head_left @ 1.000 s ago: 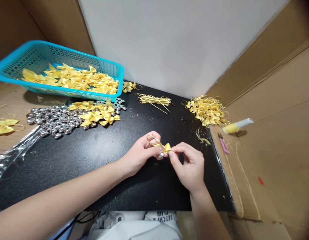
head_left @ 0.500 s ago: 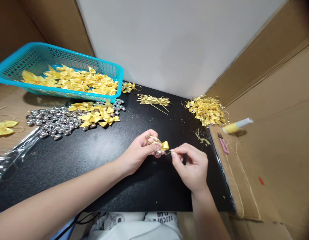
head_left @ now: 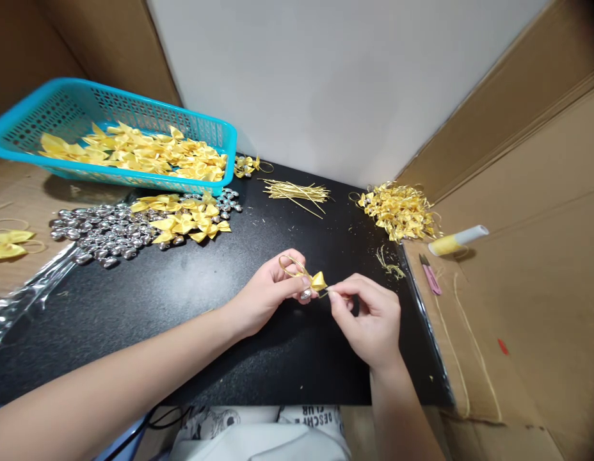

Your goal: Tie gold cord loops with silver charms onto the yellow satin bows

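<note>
A turquoise perforated plastic basket (head_left: 59, 118) stands at the back left, a loose layer of yellow ribbon bows (head_left: 148, 150) covering most of its floor and lying thickest toward its right end. In front of it, silver beads (head_left: 109, 234) spread over the black worktop (head_left: 278, 358), with more bows lying on top of their right part. A small cluster of bows with beads (head_left: 246, 166) sits just beside the basket's right end.

Near the middle of the worktop's front half, the left hand (head_left: 278, 285) pinches a yellow satin bow (head_left: 319, 280) between thumb and fingers; a gold cord loop (head_left: 283, 264) rises from it and a silver bead (head_left: 306, 294) hangs below. The right hand (head_left: 369, 314) pinches the thin cord end (head_left: 324, 294) just right of the bow, thumb against forefinger.

Behind lie cut gold cords (head_left: 297, 191); at the back right, a heap of corded bows (head_left: 397, 211). Pink-handled snips (head_left: 430, 275) rest on the cardboard (head_left: 470, 333).
</note>
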Demonstrator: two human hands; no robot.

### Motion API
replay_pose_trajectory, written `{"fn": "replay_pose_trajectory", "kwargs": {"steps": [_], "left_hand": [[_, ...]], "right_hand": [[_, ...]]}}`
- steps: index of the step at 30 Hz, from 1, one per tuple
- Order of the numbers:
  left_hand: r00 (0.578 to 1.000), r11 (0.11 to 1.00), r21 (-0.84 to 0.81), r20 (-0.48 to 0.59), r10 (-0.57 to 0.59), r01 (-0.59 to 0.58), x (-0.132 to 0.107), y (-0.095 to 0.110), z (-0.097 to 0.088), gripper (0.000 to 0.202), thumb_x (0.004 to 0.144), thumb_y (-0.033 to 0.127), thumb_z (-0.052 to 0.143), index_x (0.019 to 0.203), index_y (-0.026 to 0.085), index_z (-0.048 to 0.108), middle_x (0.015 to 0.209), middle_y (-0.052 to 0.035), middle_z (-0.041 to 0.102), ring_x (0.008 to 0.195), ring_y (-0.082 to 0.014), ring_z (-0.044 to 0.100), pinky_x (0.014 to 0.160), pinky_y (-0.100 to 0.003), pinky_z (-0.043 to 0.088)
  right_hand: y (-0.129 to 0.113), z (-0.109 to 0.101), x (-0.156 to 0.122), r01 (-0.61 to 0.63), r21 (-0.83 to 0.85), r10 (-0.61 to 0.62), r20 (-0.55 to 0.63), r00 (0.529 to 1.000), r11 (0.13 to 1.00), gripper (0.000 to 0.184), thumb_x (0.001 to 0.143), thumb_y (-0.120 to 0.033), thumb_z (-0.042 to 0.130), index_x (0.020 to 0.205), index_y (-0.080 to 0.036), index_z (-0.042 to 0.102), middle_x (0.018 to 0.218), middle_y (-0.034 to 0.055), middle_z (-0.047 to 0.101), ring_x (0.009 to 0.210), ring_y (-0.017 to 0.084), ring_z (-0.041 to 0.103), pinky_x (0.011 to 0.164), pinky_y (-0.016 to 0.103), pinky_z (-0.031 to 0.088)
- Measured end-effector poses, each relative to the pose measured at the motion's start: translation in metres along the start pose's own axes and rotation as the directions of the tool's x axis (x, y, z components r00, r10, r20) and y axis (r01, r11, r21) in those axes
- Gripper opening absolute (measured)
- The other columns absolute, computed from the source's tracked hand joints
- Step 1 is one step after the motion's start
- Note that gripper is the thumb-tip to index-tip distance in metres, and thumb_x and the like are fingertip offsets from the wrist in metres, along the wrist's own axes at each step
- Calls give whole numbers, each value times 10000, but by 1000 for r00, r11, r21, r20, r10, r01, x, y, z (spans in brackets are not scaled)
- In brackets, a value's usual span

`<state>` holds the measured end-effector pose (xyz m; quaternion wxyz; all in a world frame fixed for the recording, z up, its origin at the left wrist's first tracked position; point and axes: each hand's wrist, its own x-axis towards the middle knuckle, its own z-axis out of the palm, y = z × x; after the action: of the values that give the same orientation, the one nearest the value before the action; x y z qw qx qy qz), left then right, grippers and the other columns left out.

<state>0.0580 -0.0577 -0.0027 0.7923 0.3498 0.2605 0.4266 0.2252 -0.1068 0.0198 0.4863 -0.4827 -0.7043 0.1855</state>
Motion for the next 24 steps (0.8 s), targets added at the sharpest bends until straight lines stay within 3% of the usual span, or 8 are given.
{"fn": "replay_pose_trajectory", "kwargs": {"steps": [9, 18, 22, 24], "left_hand": [[999, 1000, 4, 31, -9, 9, 1, -3, 0, 319, 680, 213, 802, 787, 177, 503, 600, 69, 621, 544, -70, 605, 539, -164, 477], [999, 999, -35, -48, -23, 22, 0, 4, 3, 322, 655, 225, 816, 765, 174, 518, 589, 65, 596, 541, -76, 605, 537, -171, 482], [989, 994, -100, -147, 26, -41, 5, 9, -4, 343, 624, 208, 823, 799, 186, 528, 614, 75, 591, 574, -86, 629, 541, -173, 501], [977, 996, -63, -206, 56, -71, 8, 10, -8, 333, 631, 209, 813, 802, 189, 527, 621, 69, 597, 600, -91, 637, 541, -166, 494]], "right_hand": [[-2, 1, 1, 21, 0, -21, 15, 1000, 1000, 154, 780, -29, 602, 731, -170, 641, 606, -28, 539, 529, 86, 473, 501, 222, 383], [1, -2, -2, -26, 12, 26, -11, 1000, 1000, 147, 771, -46, 613, 729, -184, 635, 616, -30, 549, 538, 97, 478, 519, 240, 382], [9, -2, -1, -151, 107, 161, -91, 983, 983, 123, 791, -111, 630, 696, -189, 630, 631, -27, 564, 583, 107, 504, 562, 243, 401], [16, 0, 1, -259, 249, 312, -207, 927, 933, 86, 803, -184, 649, 718, -189, 638, 663, -22, 581, 629, 112, 529, 597, 240, 421]]}}
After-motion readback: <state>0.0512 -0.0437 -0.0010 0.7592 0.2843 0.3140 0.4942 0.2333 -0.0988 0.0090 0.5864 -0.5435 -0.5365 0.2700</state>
